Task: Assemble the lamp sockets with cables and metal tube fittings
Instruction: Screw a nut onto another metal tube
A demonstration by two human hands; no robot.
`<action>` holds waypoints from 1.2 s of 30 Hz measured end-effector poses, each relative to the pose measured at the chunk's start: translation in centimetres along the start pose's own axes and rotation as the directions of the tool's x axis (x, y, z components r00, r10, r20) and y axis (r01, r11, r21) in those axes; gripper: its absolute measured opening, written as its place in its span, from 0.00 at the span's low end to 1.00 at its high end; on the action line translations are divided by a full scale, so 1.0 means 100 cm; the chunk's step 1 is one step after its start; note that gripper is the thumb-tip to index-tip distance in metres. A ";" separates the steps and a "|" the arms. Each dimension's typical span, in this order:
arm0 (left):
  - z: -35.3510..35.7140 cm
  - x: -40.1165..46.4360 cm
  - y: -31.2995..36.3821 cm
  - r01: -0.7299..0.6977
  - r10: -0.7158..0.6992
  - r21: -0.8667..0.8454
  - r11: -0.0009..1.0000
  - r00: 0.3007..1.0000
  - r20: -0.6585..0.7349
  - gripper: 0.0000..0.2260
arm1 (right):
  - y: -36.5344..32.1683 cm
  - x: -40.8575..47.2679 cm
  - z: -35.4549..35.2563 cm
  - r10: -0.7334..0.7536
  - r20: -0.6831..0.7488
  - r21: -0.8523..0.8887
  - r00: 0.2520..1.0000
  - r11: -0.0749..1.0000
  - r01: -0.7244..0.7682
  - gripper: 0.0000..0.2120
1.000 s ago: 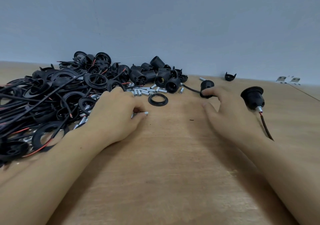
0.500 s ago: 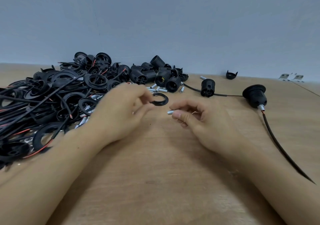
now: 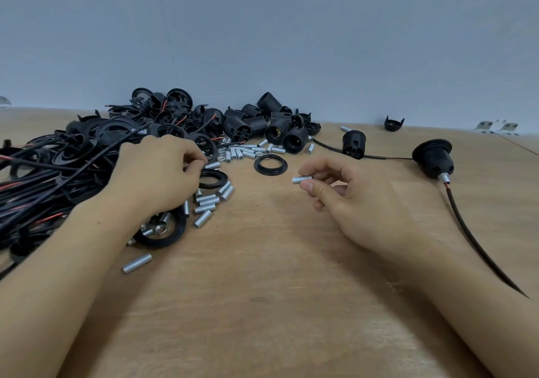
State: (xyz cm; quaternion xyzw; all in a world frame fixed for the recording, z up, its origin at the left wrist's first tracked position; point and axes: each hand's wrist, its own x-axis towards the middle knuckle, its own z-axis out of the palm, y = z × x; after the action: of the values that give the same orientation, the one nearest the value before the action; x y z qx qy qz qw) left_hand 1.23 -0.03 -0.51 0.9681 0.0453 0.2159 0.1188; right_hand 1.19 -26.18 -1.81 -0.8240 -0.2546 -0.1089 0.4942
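Right hand (image 3: 358, 199) pinches a short metal tube (image 3: 302, 179) between thumb and forefinger, above the wooden table (image 3: 277, 290). The tube's long axis runs roughly left-right, free end pointing left toward the left hand (image 3: 157, 176). Left hand is curled, knuckles up, fingertips at the edge of the black parts pile (image 3: 73, 162), near a black ring (image 3: 211, 178) and a loose tube; what it grips, cannot tell. More loose metal tubes (image 3: 208, 202) lie just beside it, axes mixed. One black ring (image 3: 270, 165) lies flat between the hands. At the right, an assembled socket (image 3: 433, 159) lies with its cable (image 3: 472, 237) trailing toward the near right. Threaded sockets (image 3: 271, 127) are heaped by the wall.
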 end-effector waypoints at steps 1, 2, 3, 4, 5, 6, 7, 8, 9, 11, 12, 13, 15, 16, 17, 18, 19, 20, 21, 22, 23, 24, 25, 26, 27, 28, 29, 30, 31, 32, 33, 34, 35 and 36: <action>0.002 0.000 0.001 -0.031 0.031 -0.005 1.000 1.000 0.002 0.07 | 0.000 0.000 0.000 -0.003 0.000 0.001 1.000 1.000 0.003 0.13; 0.005 0.000 0.002 -0.069 0.069 0.010 0.998 0.998 0.016 0.08 | -0.001 0.000 0.000 -0.007 0.002 0.001 1.000 1.000 0.007 0.13; 0.009 0.000 0.003 -0.108 0.106 0.026 0.994 0.993 0.048 0.09 | -0.001 0.000 -0.001 -0.009 0.006 0.002 1.000 1.000 0.009 0.13; 0.012 0.000 0.004 -0.137 0.134 0.027 0.990 0.987 0.090 0.10 | -0.001 0.000 0.000 -0.008 0.009 0.003 1.000 1.000 0.008 0.13; 0.014 0.001 0.005 -0.156 0.152 0.020 0.988 0.981 0.116 0.10 | -0.001 0.000 0.000 -0.007 0.013 0.000 1.000 1.000 0.006 0.12; 0.015 0.002 0.005 -0.165 0.162 0.012 0.986 0.979 0.120 0.10 | -0.001 0.000 0.000 -0.005 0.015 -0.006 1.000 1.000 0.005 0.12; 0.015 0.003 0.004 -0.164 0.161 0.015 0.986 0.981 0.107 0.13 | -0.001 0.000 0.000 -0.003 0.017 -0.010 1.000 1.000 0.003 0.12; 0.016 0.004 0.004 -0.156 0.153 0.025 0.987 0.984 0.090 0.19 | -0.001 0.000 0.000 -0.002 0.018 -0.008 1.000 1.000 0.002 0.12; 0.017 0.004 0.004 -0.145 0.142 0.039 0.989 0.987 0.073 0.22 | -0.001 0.000 0.000 -0.003 0.017 -0.005 1.000 1.000 0.003 0.12; 0.021 0.004 0.005 -0.115 0.114 0.051 0.992 0.993 0.019 0.20 | -0.001 0.000 -0.001 -0.009 0.014 -0.007 1.000 1.000 0.009 0.12; 0.024 0.004 0.006 -0.100 0.100 0.058 0.993 0.995 -0.001 0.15 | 0.000 0.000 0.000 -0.008 0.013 -0.014 1.000 1.000 0.008 0.12; 0.026 0.005 0.007 -0.088 0.089 0.065 0.994 0.996 -0.008 0.11 | 0.000 0.000 0.000 -0.004 0.013 -0.021 1.000 1.000 0.004 0.12; 0.028 0.005 0.009 -0.066 0.066 0.084 0.994 0.998 0.006 0.08 | 0.001 0.000 0.001 0.004 0.014 -0.032 1.000 0.999 -0.003 0.12; 0.028 0.005 0.010 -0.054 0.053 0.091 0.994 0.998 0.019 0.09 | 0.002 0.000 0.001 0.005 0.014 -0.040 1.000 0.999 -0.005 0.12; 0.028 0.005 0.010 -0.045 0.042 0.098 0.994 0.999 0.030 0.11 | 0.002 0.000 0.000 0.006 0.013 -0.047 1.000 0.999 -0.005 0.12; 0.028 0.005 0.011 -0.037 0.033 0.112 0.993 0.999 0.038 0.13 | 0.002 0.000 0.000 0.005 0.012 -0.052 1.000 0.999 -0.004 0.12; 0.028 0.004 0.012 -0.033 0.028 0.129 0.991 0.999 0.040 0.16 | 0.002 0.000 0.000 0.003 0.010 -0.057 1.000 0.998 -0.002 0.12; 0.028 0.004 0.013 -0.032 0.027 0.143 0.989 0.999 0.036 0.18 | 0.002 0.000 0.000 0.003 0.009 -0.059 1.000 0.998 -0.002 0.12; 0.028 0.003 0.013 -0.034 0.031 0.148 0.988 0.999 0.026 0.17 | 0.002 0.000 0.000 0.007 0.010 -0.062 1.000 0.998 -0.006 0.11; 0.028 0.003 0.014 -0.039 0.037 0.144 0.989 0.999 0.017 0.14 | 0.002 0.000 0.001 0.012 0.011 -0.066 1.000 0.998 -0.011 0.11; 0.028 0.004 0.014 -0.045 0.044 0.131 0.990 0.999 0.010 0.12 | 0.002 0.000 0.001 0.013 0.012 -0.071 1.000 0.997 -0.012 0.10; 0.028 0.004 0.014 -0.052 0.052 0.114 0.992 0.999 0.009 0.10 | 0.002 0.000 0.001 0.013 0.012 -0.076 1.000 0.997 -0.012 0.09; 0.028 0.005 0.014 -0.061 0.060 0.101 0.993 0.998 0.014 0.09 | 0.001 0.000 0.001 0.014 0.017 -0.067 1.000 0.998 -0.013 0.07; 0.028 0.005 0.014 -0.071 0.069 0.089 0.994 0.997 0.022 0.09 | 0.001 -0.001 0.001 0.028 0.039 -0.026 0.999 0.999 -0.027 0.06; 0.028 0.005 0.014 -0.082 0.080 0.082 0.993 0.996 0.029 0.09 | 0.000 -0.001 0.001 0.056 0.091 0.055 0.994 0.997 -0.061 0.05; 0.028 0.004 0.014 -0.093 0.090 0.080 0.992 0.995 0.038 0.11 | -0.002 -0.002 0.001 0.088 0.169 0.155 0.982 0.981 -0.114 0.04; 0.028 0.003 0.014 -0.100 0.097 0.085 0.991 0.994 0.045 0.13 | -0.004 -0.003 0.001 0.110 0.256 0.233 0.960 0.957 -0.172 0.03; 0.028 0.002 0.014 -0.106 0.102 0.096 0.990 0.994 0.049 0.14 | -0.005 -0.004 0.002 0.117 0.329 0.267 0.937 0.940 -0.211 0.03; 0.028 0.002 0.015 -0.114 0.110 0.105 0.988 0.993 0.044 0.14 | -0.005 -0.006 0.005 0.117 0.372 0.257 0.921 0.940 -0.223 0.03; 0.027 0.001 0.017 -0.124 0.121 0.106 0.987 0.992 0.035 0.13 | -0.005 -0.006 0.008 0.118 0.385 0.226 0.915 0.949 -0.218 0.03; 0.027 0.001 0.018 -0.133 0.131 0.094 0.987 0.991 0.021 0.10 | -0.005 -0.007 0.011 0.117 0.372 0.186 0.921 0.963 -0.197 0.04; 0.026 0.001 0.020 -0.136 0.136 0.071 0.988 0.991 0.009 0.07 | -0.005 -0.006 0.014 0.114 0.337 0.149 0.935 0.974 -0.172 0.05; 0.025 0.001 0.022 -0.136 0.136 0.049 0.990 0.991 0.000 0.06 | -0.006 -0.005 0.016 0.110 0.295 0.127 0.949 0.980 -0.153 0.05; 0.025 0.001 0.024 -0.138 0.138 0.034 0.990 0.990 -0.002 0.05 | -0.007 -0.004 0.017 0.109 0.253 0.130 0.961 0.981 -0.145 0.05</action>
State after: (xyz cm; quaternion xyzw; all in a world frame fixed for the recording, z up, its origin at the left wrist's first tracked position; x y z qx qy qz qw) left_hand 2.48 -2.85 -2.11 0.9704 -0.0179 0.2246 0.0873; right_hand 0.34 -24.50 -2.26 -0.8072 -0.2673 0.0445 0.5244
